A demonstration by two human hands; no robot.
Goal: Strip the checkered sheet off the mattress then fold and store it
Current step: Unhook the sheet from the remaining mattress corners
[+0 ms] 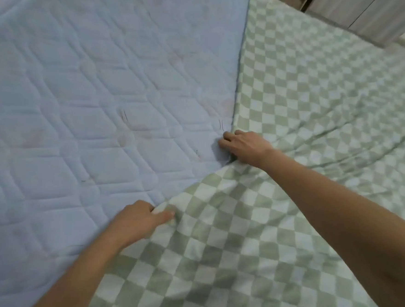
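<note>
- The mattress [78,109] is the biggest thing here. Its quilted pale top lies bare to the left of both my hands and stretches away from me.
- The checkered sheet [301,112] covers everything to the right of my hands and bunches up under my forearms. So the stripping looks roughly half done, with the folding not yet begun.
- The sheet's free edge runs on a diagonal from my near hand up to my far hand. There it turns and goes straight away from me along the mattress.
- A pale wooden cabinet [363,5] stands beyond the far right edge of the bed, well apart from my hands.
- My right hand [241,147] reaches farther out, at the bend where the two edges meet. Its fingers are curled down into the cloth, gripping that corner.
- My left hand [139,221] is nearer my body, on the lower stretch of the edge. It pinches a fold of sheet with the thumb on top.
- As I judge it, the next pull goes rightward and toward me, dragging the edge over the covered half.
</note>
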